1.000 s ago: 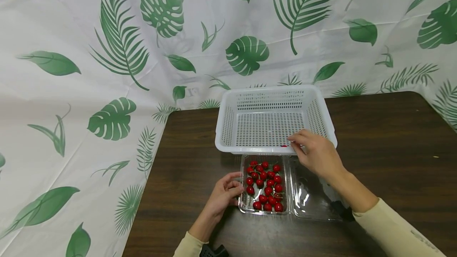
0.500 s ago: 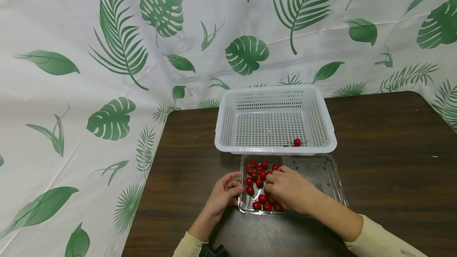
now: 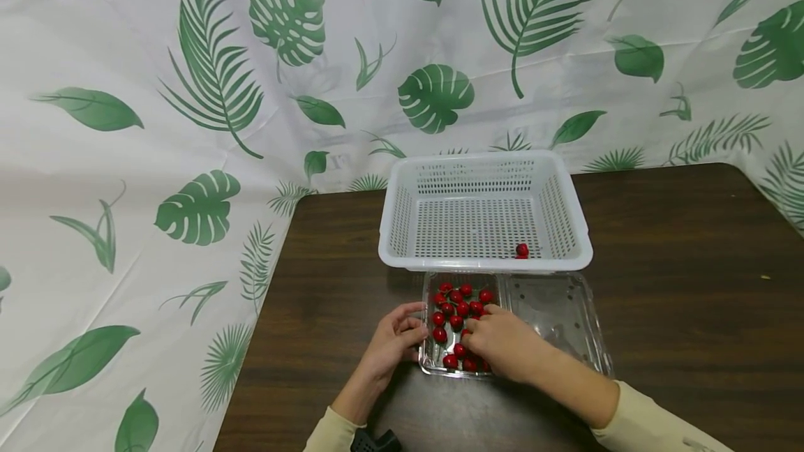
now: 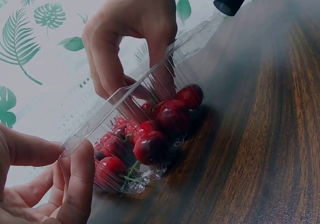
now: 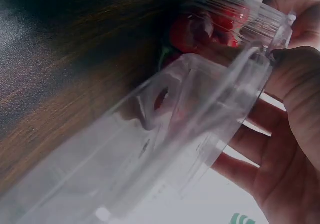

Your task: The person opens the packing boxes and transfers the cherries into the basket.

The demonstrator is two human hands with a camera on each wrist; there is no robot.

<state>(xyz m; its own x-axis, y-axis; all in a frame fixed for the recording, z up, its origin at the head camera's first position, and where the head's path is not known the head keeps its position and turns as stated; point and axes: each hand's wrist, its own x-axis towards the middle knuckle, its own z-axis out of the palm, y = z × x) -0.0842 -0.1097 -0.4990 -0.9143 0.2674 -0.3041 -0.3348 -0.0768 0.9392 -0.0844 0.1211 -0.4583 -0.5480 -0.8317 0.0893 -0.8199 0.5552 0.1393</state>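
A clear plastic clamshell box (image 3: 430, 371) holds several red cherries (image 3: 456, 322) with stems. At its left side my left hand (image 3: 388, 344) grips the wall; in the left wrist view the thumb and fingers pinch the rim (image 4: 82, 135). My right hand (image 3: 507, 344) reaches down into the right part of the box, its fingers bent among the cherries. Its fingertips are hidden by fruit and plastic in the left wrist view, so whether a cherry is held does not show. The right wrist view has the transparent lid (image 5: 125, 154) before the right hand (image 5: 295, 159).
Behind the box stands a white perforated basket (image 3: 484, 264), with a few cherries (image 3: 522, 250) near its front right. The box's opened lid (image 3: 559, 312) lies flat on the right, under the right forearm. A dark wooden table (image 3: 678, 257) carries everything; a leaf-printed curtain hangs behind.
My right hand has left the basket's front and come down to the box, then shifted slightly left and lower among the cherries. Cherries now show in the basket. The left hand has stayed put.
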